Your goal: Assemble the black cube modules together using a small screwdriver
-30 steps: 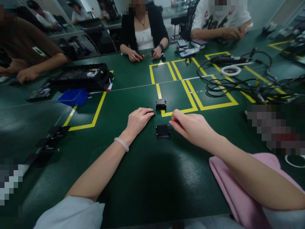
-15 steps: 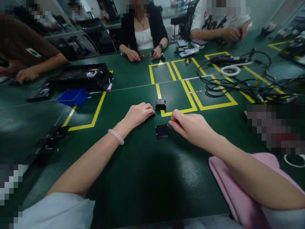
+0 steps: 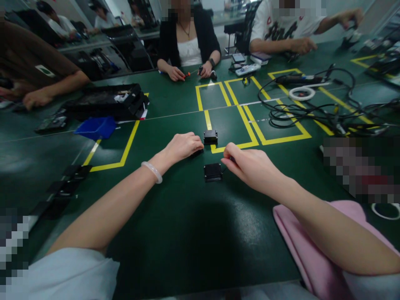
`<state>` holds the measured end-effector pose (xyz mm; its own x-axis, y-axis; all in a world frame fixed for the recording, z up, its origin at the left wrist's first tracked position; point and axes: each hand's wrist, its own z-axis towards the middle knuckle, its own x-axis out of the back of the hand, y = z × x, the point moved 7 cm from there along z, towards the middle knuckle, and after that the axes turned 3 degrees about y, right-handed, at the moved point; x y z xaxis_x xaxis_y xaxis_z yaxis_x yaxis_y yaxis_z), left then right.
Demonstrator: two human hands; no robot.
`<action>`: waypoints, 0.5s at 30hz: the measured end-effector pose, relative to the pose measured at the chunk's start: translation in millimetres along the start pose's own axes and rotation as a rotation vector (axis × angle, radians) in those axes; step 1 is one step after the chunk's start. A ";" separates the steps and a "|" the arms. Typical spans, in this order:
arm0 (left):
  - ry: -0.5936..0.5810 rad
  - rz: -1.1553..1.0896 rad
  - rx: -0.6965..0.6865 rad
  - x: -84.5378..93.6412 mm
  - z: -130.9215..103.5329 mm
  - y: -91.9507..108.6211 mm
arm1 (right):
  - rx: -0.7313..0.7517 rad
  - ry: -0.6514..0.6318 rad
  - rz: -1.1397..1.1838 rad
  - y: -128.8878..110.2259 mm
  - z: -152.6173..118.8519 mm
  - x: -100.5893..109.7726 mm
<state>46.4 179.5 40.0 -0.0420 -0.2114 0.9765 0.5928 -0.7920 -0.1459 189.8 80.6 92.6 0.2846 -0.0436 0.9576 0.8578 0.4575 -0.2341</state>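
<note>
My left hand (image 3: 184, 146) has its fingers bent down and pressed together at the table, just left of a small black block (image 3: 210, 136). A dark piece (image 3: 197, 153) shows under those fingertips; most of it is hidden. To the right, my right hand (image 3: 250, 164) is closed in a pinch, with a bit of something dark between thumb and fingers. A thin dark line runs from the pinch toward a flat black square part (image 3: 213, 171) with light spots at its corners. That part lies on the table between my hands, nearer to me than the block.
Yellow tape (image 3: 236, 148) marks rectangles on the green table (image 3: 187, 233). A blue scoop-like tray (image 3: 96, 127) and black trays (image 3: 106, 100) stand left. Black cables (image 3: 281, 114) and a white ring (image 3: 301, 93) lie right. Pink cloth (image 3: 300, 233) is under my right forearm. Co-workers sit opposite.
My left hand has shifted slightly, and more of the dark piece shows beneath its fingers. My right hand stays nearly still. A co-worker at the far right has stretched an arm outward.
</note>
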 end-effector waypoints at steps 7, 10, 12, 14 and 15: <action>0.109 -0.078 0.062 -1.2 -11.3 -0.6 | 0.005 -0.002 0.008 -3.6 -1.5 1.9; 0.134 -0.104 0.090 -2.8 -16.0 -0.5 | 0.010 -0.019 -0.009 -5.1 -1.1 2.0; 0.147 -0.119 0.105 -3.9 -18.0 -0.1 | 0.013 -0.025 -0.020 -5.4 -0.8 1.7; 0.164 -0.141 0.120 -4.6 -19.4 0.4 | 0.010 -0.024 -0.026 -5.0 -0.7 1.4; 0.171 -0.151 0.125 -5.0 -20.0 0.9 | 0.009 -0.024 -0.026 -4.9 -0.7 1.1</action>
<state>31.1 168.3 31.9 -0.2667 -0.1981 0.9432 0.6640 -0.7471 0.0308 186.2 77.7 94.7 0.2515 -0.0345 0.9672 0.8612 0.4640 -0.2074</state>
